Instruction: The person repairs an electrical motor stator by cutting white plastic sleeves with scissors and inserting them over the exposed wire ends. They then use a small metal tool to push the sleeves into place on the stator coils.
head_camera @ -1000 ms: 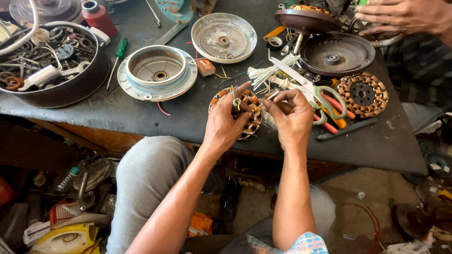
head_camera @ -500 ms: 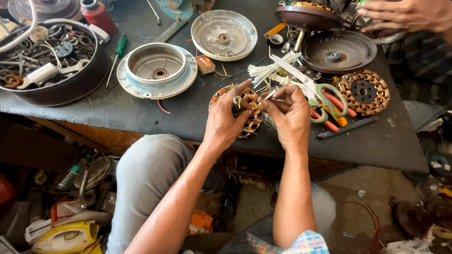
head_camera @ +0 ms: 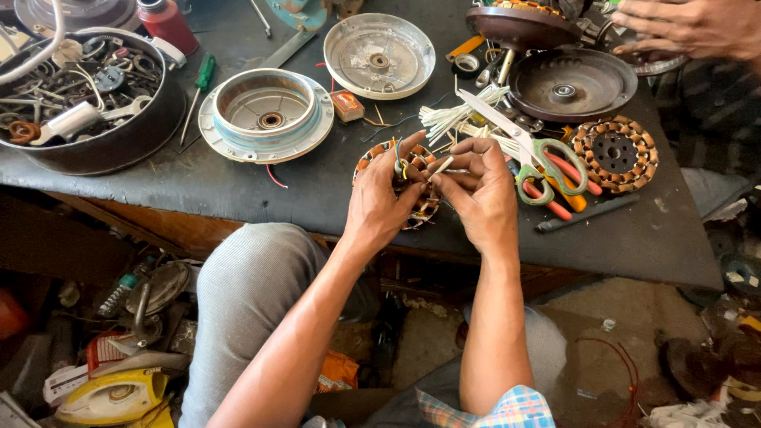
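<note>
Bare forearms, no watch or rings; left hand (head_camera: 380,202), right hand (head_camera: 479,198). Grey trousers (head_camera: 246,301); blue-yellow-pink checked shirt (head_camera: 491,408) at bottom edge.

Our left hand (head_camera: 380,202) covers much of the copper-wound stator (head_camera: 412,162) on the counter (head_camera: 238,194), so we cannot tell how the thin wires join. Another person's hand (head_camera: 690,28) and a red bottle (head_camera: 166,20) are cut off at the top edge.

The scene is seen from a single head-worn camera. It is aimed steeply downward, close over the table (head_camera: 238,186) and the lap below.
</note>
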